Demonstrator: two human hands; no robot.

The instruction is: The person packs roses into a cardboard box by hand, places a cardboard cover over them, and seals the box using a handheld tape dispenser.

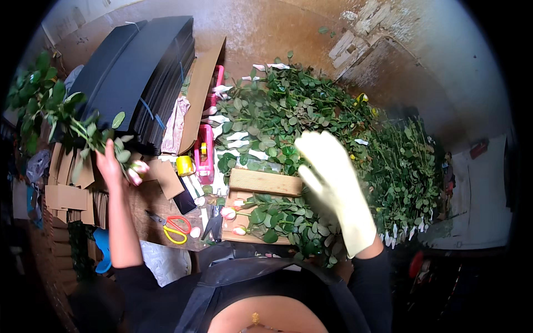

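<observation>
My bare left hand (110, 162) is closed round the stem of a pink-and-white rose (135, 173). The bloom hangs just right of the fingers, while leafy stems stretch away to the upper left. On the other side my right hand (333, 175), in a pale cream glove, is raised with its fingers stretched out and nothing visible in it. Below and left of the glove, several pink roses (229, 213) lie on a cardboard sheet (256, 240), blooms to the left. A ribbed cardboard strip (264, 182) lies above them, close to the gloved fingertips.
Leafy bunches with white-wrapped heads (300, 105) cover the table's back and right. A stack of black corrugated sheets (141, 72) stands at the back left. Nearer are a pink tape dispenser (205, 166), a yellow roll (185, 166), a phone (185, 201) and red-and-yellow-handled scissors (176, 228).
</observation>
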